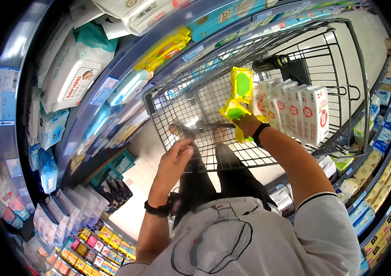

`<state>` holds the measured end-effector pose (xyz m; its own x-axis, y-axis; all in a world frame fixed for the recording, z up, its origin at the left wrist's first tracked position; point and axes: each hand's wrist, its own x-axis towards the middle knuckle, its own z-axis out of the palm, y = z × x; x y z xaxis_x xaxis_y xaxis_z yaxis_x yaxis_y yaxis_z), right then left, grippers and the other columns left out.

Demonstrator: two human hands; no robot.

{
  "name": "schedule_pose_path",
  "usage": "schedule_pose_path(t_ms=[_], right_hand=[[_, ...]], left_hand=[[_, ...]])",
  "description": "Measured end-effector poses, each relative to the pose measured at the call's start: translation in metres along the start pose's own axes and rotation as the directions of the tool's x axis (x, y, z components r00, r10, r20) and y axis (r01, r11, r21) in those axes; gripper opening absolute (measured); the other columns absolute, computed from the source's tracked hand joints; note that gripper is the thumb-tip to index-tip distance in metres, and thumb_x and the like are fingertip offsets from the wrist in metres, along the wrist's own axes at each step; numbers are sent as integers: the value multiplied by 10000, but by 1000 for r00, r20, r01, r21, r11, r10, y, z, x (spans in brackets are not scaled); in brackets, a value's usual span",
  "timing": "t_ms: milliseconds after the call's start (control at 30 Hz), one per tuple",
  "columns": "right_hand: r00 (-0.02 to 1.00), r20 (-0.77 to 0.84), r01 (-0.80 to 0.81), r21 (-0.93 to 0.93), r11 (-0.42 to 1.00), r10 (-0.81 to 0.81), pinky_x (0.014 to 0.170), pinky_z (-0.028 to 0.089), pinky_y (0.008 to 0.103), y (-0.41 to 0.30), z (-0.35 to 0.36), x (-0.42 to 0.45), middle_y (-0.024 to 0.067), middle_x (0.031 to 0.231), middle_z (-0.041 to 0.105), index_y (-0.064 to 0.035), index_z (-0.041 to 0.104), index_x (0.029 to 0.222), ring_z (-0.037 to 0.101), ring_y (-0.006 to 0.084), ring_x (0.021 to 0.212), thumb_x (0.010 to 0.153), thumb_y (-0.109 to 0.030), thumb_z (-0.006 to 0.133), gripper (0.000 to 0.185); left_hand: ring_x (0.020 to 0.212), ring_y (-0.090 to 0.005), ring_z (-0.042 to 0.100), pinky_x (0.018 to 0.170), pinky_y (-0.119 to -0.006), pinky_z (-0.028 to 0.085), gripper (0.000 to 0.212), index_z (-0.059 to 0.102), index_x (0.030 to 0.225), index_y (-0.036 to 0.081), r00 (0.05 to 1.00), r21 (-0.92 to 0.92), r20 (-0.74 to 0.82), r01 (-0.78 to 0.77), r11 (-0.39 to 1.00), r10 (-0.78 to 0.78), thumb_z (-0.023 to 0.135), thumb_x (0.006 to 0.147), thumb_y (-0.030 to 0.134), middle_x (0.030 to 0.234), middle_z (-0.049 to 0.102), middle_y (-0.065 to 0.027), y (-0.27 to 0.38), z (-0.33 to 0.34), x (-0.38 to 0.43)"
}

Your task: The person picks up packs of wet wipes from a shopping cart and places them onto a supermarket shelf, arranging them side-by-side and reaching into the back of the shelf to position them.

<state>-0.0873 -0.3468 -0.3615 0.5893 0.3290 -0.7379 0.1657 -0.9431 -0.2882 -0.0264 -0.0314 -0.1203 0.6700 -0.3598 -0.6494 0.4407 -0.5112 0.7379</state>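
Observation:
My right hand (249, 125) is inside a wire shopping cart (178, 82), with its fingers on a yellow soft pack (235, 111) that has a green patch. It looks gripped, though my hand hides part of it. A similar yellow pack (241, 85) lies just beyond, partly touching the first. To the right stand several white plastic-wrapped paper packs (316, 112) with red round prints, side by side in the cart. My left hand (176, 155) hovers by the cart's near left edge, holding nothing, its fingers loosely bent.
Left of the cart, a shelf holds baby wipes (74, 77) and a yellow pack (164, 48) near its edge. A dark cylindrical object (270, 63) lies at the cart's far side. Shelves of packaged tissues (371, 162) line the right. Small boxed goods (102, 248) sit at lower left.

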Motion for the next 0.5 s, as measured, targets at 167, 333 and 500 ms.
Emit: schedule_pose_path(t_ms=[167, 333, 500], right_hand=[[994, 32, -99, -136, 986, 105, 903, 506, 484, -11, 34, 26, 101, 1255, 633, -241, 576, 1400, 621, 320, 1188, 922, -260, 648, 484], [990, 40, -125, -190, 974, 135, 904, 494, 525, -20, 30, 26, 69, 1231, 631, -274, 671, 1281, 606, 313, 1181, 998, -285, 539, 311], [977, -16, -211, -205, 956, 212, 918, 485, 560, -16, 44, 39, 49, 1240, 638, -271, 695, 1227, 609, 307, 1188, 1009, -300, 527, 277]], left_hand=[[1101, -228, 673, 959, -320, 514, 393, 582, 1351, 34, 999, 20, -5, 36, 999, -36, 622, 1027, 253, 1201, 702, -162, -8, 2, 0], [1116, -230, 672, 962, -323, 518, 393, 583, 1348, 32, 998, 9, -4, 60, 998, -60, 618, 1029, 258, 1204, 701, -165, -15, 2, 0], [1085, -163, 657, 949, -286, 498, 345, 593, 1308, 3, 998, -30, -32, 56, 998, -57, 610, 1040, 219, 1131, 707, -94, -17, 3, -6]])
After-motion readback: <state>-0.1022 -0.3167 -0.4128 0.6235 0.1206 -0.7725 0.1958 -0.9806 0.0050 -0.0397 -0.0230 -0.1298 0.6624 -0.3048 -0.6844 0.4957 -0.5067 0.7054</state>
